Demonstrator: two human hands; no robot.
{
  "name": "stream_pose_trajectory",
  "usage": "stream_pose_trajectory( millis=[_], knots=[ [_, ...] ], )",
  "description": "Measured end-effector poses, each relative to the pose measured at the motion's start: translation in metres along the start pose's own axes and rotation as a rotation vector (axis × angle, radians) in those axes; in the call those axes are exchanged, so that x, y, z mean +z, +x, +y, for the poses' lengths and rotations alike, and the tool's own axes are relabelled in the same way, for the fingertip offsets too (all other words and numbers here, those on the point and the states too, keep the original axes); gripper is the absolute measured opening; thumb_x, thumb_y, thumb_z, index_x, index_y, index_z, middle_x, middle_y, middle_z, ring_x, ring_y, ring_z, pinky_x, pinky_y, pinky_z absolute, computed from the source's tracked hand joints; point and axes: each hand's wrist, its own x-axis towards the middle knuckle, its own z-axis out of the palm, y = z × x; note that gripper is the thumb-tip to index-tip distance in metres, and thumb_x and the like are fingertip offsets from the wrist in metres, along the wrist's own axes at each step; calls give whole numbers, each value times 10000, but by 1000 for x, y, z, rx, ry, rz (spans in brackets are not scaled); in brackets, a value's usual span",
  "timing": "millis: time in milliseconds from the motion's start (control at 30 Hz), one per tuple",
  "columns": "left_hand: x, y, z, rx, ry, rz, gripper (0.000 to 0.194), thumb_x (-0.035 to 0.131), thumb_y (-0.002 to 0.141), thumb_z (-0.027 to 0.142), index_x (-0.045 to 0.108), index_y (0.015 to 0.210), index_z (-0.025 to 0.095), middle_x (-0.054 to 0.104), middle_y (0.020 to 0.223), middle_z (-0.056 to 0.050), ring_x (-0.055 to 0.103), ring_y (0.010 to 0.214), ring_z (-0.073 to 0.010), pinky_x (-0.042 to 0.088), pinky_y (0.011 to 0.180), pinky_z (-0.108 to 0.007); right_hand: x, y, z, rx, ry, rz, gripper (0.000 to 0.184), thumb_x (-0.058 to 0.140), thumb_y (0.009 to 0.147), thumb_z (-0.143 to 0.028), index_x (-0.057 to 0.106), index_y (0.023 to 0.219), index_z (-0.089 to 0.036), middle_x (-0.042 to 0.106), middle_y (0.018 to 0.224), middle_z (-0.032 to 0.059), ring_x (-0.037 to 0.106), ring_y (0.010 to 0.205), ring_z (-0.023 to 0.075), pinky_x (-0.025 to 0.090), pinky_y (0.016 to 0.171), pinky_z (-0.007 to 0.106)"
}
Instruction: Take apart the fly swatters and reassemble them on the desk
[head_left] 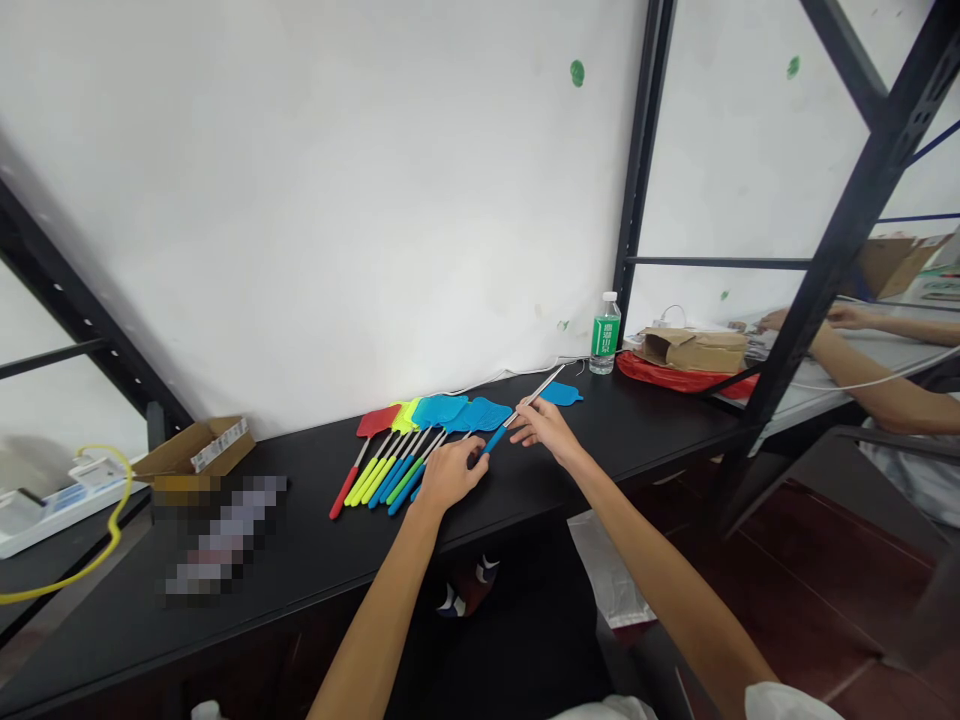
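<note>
My left hand (450, 472) is closed round the blue handle of a thin telescopic metal rod (547, 383), which slants up and to the right above the black table. The fingers of my right hand (546, 430) pinch the rod further along. A flat blue fly swatter head (562, 394) lies just beyond my right hand; whether it is joined to anything is hidden. Left of my hands, several fly swatters lie fanned side by side: a red one (377, 422), yellow ones (405, 414) and blue ones (440, 410). One handle among them is green (406, 482).
A water bottle (605, 335) stands near the wall. Further right are a cardboard box (694, 350) and a red bag (637, 372). An open carton (196, 450) and a power strip (64, 510) sit at left. Black metal posts (832, 220) frame the table; another person's arm (862, 365) shows at right.
</note>
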Motion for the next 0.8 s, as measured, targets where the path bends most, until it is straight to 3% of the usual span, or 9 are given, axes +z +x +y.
stream_pose_trajectory(
  millis=[800],
  knots=[
    [2,-1,-4,21,-24,9,191,517,903,337,658,1000,252,723,905,1,645,783,-164,401,654,-264,9,-12,-3,-220,-249,-24,177,541,867,-375,526,968,-230,718,839,18,700,569,152,485,464,182]
  ],
)
